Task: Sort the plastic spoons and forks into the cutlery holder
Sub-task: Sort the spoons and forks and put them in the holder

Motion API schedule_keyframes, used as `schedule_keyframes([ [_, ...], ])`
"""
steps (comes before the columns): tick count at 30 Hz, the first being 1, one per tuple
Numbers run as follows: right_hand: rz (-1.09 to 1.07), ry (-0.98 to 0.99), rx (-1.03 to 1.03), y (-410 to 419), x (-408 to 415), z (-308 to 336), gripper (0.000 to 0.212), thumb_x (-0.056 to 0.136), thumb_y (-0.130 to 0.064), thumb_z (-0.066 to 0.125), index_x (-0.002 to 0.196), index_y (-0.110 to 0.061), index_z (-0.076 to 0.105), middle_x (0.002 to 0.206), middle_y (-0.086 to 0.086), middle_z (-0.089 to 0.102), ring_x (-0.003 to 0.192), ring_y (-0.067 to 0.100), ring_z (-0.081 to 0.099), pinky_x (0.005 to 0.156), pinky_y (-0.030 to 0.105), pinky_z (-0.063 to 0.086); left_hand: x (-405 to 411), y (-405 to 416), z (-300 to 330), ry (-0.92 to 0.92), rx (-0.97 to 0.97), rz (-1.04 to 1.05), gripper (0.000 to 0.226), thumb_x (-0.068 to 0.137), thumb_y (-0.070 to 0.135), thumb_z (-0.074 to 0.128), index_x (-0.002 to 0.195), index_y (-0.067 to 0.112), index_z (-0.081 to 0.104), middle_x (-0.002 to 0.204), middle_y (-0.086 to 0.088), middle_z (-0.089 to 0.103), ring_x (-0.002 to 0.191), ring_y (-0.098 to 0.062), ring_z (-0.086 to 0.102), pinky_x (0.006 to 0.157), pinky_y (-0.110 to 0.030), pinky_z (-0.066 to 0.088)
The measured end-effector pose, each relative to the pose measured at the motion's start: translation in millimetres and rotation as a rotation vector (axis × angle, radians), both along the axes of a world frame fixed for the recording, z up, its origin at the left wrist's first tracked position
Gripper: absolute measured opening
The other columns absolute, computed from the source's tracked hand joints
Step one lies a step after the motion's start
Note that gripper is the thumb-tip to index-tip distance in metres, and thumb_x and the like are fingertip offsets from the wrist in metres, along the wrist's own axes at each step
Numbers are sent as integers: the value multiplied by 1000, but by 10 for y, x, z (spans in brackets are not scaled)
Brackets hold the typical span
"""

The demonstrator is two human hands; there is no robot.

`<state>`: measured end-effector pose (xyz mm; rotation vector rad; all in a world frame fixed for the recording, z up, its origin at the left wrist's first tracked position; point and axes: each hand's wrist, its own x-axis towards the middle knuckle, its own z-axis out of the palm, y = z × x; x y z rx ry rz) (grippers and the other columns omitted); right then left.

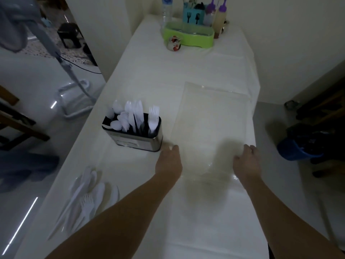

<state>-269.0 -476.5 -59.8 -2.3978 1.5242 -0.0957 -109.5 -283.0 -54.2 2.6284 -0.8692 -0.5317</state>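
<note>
A shiny metal cutlery holder (133,132) with a dark inside stands on a long white table (153,75), toward its left edge. White plastic cutlery stands upright in it: a cluster of spoons (119,118) on the left, bowls up, too bunched to count exactly; tall pieces in the middle, blurred; and one clear fork (153,116) on the right, tines up.

Nearer the viewer, by the table's left edge, a loose pile of white plastic cutlery (87,197) lies flat inside what looks like a clear wrapper. At least one fork and several spoons show; the exact number cannot be told.

Just right of the holder lies one clear plastic tray (214,101), hard to see against the white cloth.

Two bare forearms reach forward. The left hand (169,161) is at the tray's near left corner, just beside the holder's base; its fingers curl downward, and whether they grip the tray cannot be told. The right hand (247,161) is at the tray's near right side, fingers loosely bent, grip likewise unclear.

At the far end stand a green tub (188,38), a teal cutlery caddy (194,16), two purple-capped bottles (216,14), one water bottle (166,10) and a small patterned cup (174,43).
</note>
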Motion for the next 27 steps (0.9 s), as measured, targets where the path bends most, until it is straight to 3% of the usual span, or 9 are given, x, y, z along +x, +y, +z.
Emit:
schedule_keyframes([
  [4, 232, -13, -88, 488, -50, -49, 40, 88, -10, 62, 125, 4, 59, 132, 26, 55, 120, 43, 51, 103, 48, 43, -221, 162, 7, -251, 55, -237, 34, 90, 8, 45, 123, 14, 51, 136, -10, 43, 119, -29, 44, 93, -37, 42],
  [7, 362, 1, -114, 928, -118, -77, 33, 88, -16, 60, 116, 1, 66, 121, 25, 63, 112, 44, 58, 96, 50, 49, -296, 281, -16, -201, 197, -382, 44, 88, 9, 45, 132, 11, 46, 145, -14, 35, 134, -33, 31, 107, -45, 33],
  [9, 433, 79, -60, 1122, -184, -149, 44, 90, -31, 46, 118, -2, 65, 123, 23, 62, 115, 43, 57, 95, 52, 50, -292, 324, 1, -155, 276, -425, 54, 86, 10, 48, 139, 9, 39, 152, -15, 25, 140, -35, 22, 111, -50, 28],
  [12, 542, 206, -25, 1223, -238, -267, 63, 88, -43, 29, 128, -5, 59, 135, 22, 55, 125, 42, 50, 100, 52, 47, -277, 399, 100, -124, 243, -458, 57, 86, 13, 49, 141, 10, 35, 154, -16, 23, 142, -35, 21, 112, -51, 28],
  [16, 474, 271, -23, 1324, -185, -174, 58, 90, -34, 53, 138, -3, 48, 143, 24, 46, 132, 43, 42, 105, 53, 42, -260, 731, 289, -77, 143, -407, 54, 92, 12, 47, 144, 9, 36, 157, -16, 24, 145, -34, 19, 117, -48, 24],
  [20, 441, 167, -69, 1697, 47, -5, 46, 74, -12, 74, 115, 4, 63, 122, 30, 59, 110, 49, 55, 91, 56, 50, -209, 1373, 386, -86, -27, -286, 44, 91, 12, 47, 134, 8, 50, 145, -17, 43, 136, -32, 36, 112, -45, 34],
  [23, 460, 60, -42, 2161, 298, 132, 36, 74, -10, 72, 109, 0, 68, 112, 23, 63, 99, 44, 58, 85, 49, 52, -86, 1906, 420, -129, -155, -164, 36, 85, 11, 52, 120, 11, 61, 122, -10, 60, 112, -27, 52, 95, -43, 48],
  [27, 476, -23, 166, 2892, 620, 290, 32, 85, -18, 63, 116, -9, 65, 112, 15, 63, 102, 36, 59, 88, 40, 50, 167, 2578, 498, -188, -166, -13, 29, 83, 10, 60, 112, 14, 67, 110, -7, 65, 101, -26, 58, 88, -37, 50],
])
